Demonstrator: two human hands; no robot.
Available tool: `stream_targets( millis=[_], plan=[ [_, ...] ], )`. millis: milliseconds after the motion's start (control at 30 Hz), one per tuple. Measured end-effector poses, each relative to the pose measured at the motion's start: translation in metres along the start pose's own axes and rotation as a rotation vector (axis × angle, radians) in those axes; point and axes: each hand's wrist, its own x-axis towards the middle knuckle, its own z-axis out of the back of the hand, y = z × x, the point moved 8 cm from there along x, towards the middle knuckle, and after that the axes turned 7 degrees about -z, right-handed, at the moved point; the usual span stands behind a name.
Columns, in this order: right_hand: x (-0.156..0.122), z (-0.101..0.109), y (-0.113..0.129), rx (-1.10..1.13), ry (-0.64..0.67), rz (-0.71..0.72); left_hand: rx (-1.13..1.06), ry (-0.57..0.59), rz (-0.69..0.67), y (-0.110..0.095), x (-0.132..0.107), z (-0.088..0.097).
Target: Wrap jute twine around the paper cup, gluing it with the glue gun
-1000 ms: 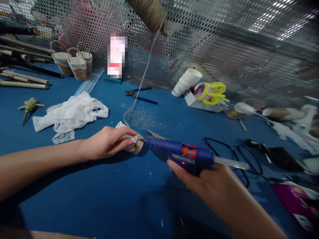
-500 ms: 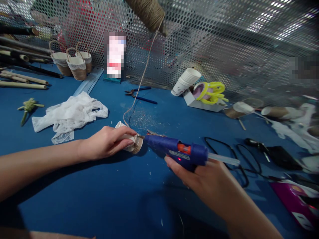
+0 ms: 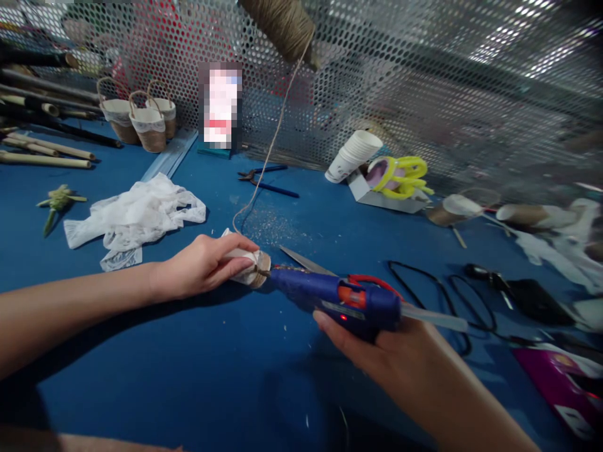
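My left hand (image 3: 211,263) is closed around a white paper cup (image 3: 242,275) lying on its side, its base end pointing right. Brown twine (image 3: 264,263) is wound about that end. From the cup a loose strand rises to a large twine spool (image 3: 280,28) at the top. In my right hand (image 3: 372,348) is a blue hot glue gun (image 3: 325,294) with a small red light lit and a clear glue stick out of its back. Its nozzle is at the twine-wrapped end, seemingly touching it. Scissors (image 3: 306,260) with red handles lie partly hidden behind the gun.
White lace (image 3: 141,213) lies to the left, with small twine-wrapped baskets (image 3: 148,129) behind it. Pliers (image 3: 268,181) rest near the mesh wall. Stacked paper cups (image 3: 353,156) lean by a white box (image 3: 386,196). A black cable (image 3: 419,282) loops at right.
The glue gun's nozzle has shifted slightly down along the cup's twine-wrapped end, and the gun's back has moved right and down. More of the scissors shows now. My left hand keeps its hold.
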Motion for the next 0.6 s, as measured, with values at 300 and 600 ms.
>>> stream_targets(
  millis=[300, 600],
  plan=[
    [0.003, -0.002, -0.01, -0.038, 0.03, -0.101, 0.011, 0.0, -0.107, -0.006, 0.0, -0.002],
    [0.016, 0.0, -0.012, 0.056, -0.025, -0.065, 0.065, 0.003, -0.176, -0.012, -0.001, -0.001]
  ],
)
